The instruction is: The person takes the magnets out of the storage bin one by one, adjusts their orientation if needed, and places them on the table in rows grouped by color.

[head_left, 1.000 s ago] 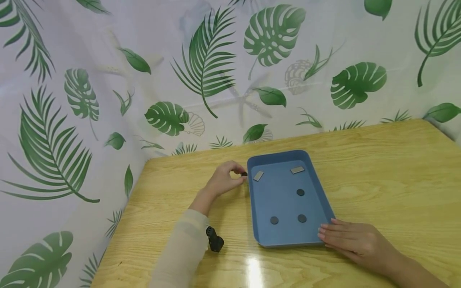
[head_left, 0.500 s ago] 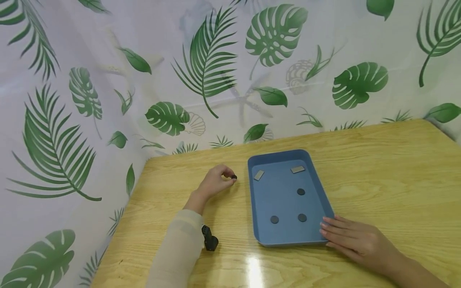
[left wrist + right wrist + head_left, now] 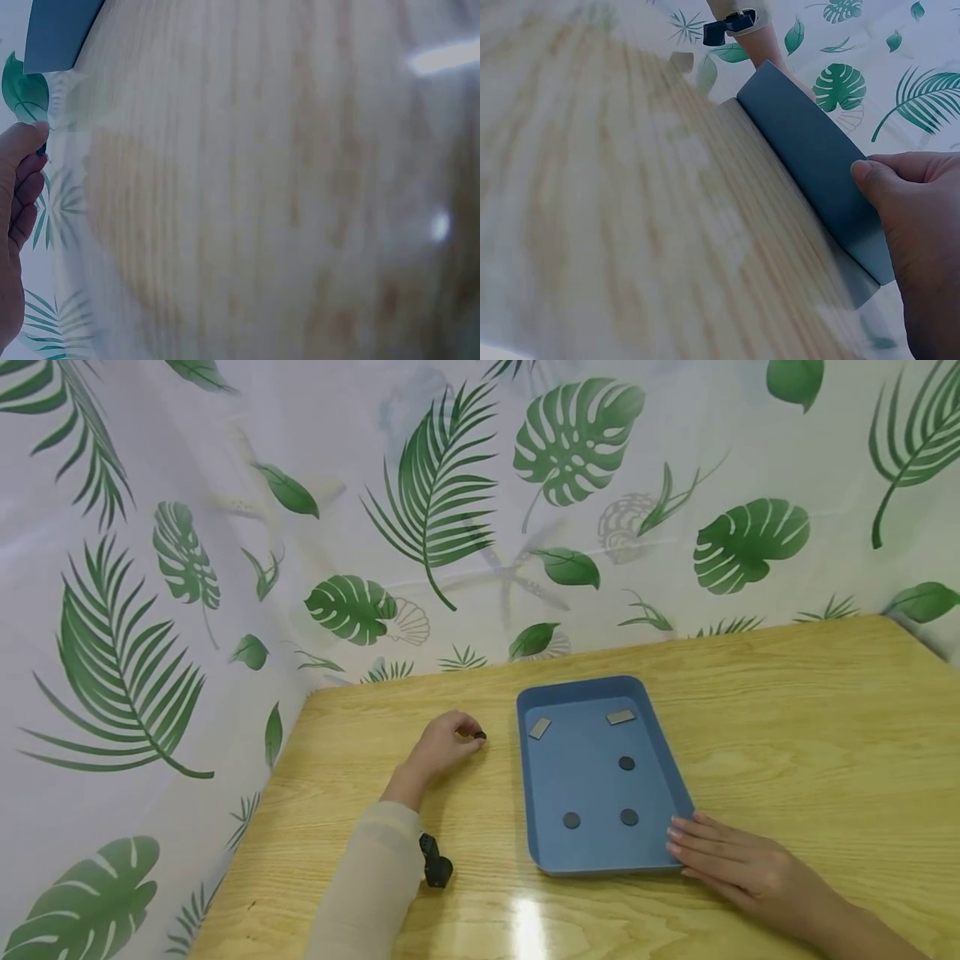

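My left hand (image 3: pixel 438 747) pinches a small dark piece (image 3: pixel 480 736) between thumb and fingertips, just left of the blue tray (image 3: pixel 581 867); its shape is mostly hidden. Dark round discs lie in the tray: one disc (image 3: pixel 626 763) at mid-right, another disc (image 3: pixel 572 820) and a third disc (image 3: pixel 629 817) nearer the front. Toward the tray's back are a grey rectangular piece (image 3: pixel 540 728), tilted, and a second rectangular piece (image 3: pixel 620 717). My right hand (image 3: pixel 750 872) holds the tray's front right corner. In the right wrist view its thumb (image 3: pixel 874 176) presses the outer wall, fingers over the rim.
A wooden table (image 3: pixel 810 727) carries the tray. Behind and to the left hangs a white leaf-print cloth (image 3: pixel 300 543). A black wrist camera mount (image 3: pixel 435 862) sticks out from the left sleeve (image 3: pixel 367 877).
My left hand has drawn back leftward from the tray's left wall, with the small dark piece still pinched. My right hand stays at the tray's corner.
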{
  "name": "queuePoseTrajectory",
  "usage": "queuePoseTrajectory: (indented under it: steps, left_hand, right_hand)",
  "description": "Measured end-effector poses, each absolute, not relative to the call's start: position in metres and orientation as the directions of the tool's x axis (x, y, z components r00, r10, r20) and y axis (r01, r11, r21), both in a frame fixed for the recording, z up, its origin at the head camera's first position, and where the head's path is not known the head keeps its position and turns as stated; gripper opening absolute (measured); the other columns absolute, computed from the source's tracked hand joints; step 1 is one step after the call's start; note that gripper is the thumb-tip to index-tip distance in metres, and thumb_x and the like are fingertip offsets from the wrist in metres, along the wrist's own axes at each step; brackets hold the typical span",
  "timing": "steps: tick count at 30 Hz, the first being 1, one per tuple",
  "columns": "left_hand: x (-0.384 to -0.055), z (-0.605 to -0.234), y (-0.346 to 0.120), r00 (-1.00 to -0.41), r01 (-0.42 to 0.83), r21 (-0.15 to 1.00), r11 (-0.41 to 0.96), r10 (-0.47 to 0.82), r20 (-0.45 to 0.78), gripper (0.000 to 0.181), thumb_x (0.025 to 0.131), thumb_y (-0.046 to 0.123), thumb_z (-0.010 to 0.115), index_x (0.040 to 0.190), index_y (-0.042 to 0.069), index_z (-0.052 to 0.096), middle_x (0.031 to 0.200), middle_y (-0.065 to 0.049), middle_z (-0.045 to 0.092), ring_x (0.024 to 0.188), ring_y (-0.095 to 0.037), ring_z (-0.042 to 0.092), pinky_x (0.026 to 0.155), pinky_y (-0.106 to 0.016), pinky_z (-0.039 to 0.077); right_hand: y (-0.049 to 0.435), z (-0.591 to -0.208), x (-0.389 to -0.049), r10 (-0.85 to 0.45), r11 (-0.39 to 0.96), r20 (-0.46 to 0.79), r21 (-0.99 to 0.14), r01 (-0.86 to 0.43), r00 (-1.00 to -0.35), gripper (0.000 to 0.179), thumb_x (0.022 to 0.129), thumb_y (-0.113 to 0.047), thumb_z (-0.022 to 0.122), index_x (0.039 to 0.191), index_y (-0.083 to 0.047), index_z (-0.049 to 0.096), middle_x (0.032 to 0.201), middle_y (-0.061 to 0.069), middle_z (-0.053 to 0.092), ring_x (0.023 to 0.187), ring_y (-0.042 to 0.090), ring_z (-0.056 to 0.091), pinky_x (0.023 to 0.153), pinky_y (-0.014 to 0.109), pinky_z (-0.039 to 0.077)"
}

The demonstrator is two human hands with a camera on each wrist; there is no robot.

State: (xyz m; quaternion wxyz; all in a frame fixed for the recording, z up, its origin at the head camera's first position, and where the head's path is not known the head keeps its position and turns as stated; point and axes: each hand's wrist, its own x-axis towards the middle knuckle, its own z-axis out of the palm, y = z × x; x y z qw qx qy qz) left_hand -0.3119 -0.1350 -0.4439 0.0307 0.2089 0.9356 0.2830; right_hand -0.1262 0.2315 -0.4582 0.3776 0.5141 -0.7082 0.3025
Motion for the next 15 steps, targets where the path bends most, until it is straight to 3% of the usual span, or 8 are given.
queuePoseTrajectory:
  steps: [6, 15]
  left_hand:
    - [-0.313, -0.454, -0.136, -0.928, 0.321, 0.588, 0.743, 0.37, 0.04, 0.018, 0.089, 0.018, 0.067, 0.103, 0.006, 0.068, 0.102, -0.007, 0.062, 0.097, -0.023, 0.059, 0.087, -0.037, 0.048]
    - [-0.317, -0.466, -0.139, -0.94, 0.274, 0.66, 0.7, 0.341, 0.029, 0.018, 0.091, 0.019, 0.065, 0.104, 0.008, 0.067, 0.103, -0.006, 0.059, 0.094, -0.02, 0.059, 0.084, -0.035, 0.049]
  right_hand:
    - [0.231, -0.458, -0.124, -0.499, 0.288, 0.84, -0.07, -0.955, -0.212, 0.031, 0.098, -0.02, 0.052, 0.109, 0.004, 0.069, 0.122, 0.01, 0.063, 0.128, 0.015, 0.048, 0.105, 0.022, 0.034]
    - [0.234, -0.465, -0.123, -0.503, 0.278, 0.831, -0.106, -0.955, -0.238, 0.031, 0.097, -0.019, 0.054, 0.104, 0.007, 0.07, 0.118, 0.013, 0.065, 0.127, 0.016, 0.049, 0.105, 0.022, 0.034]
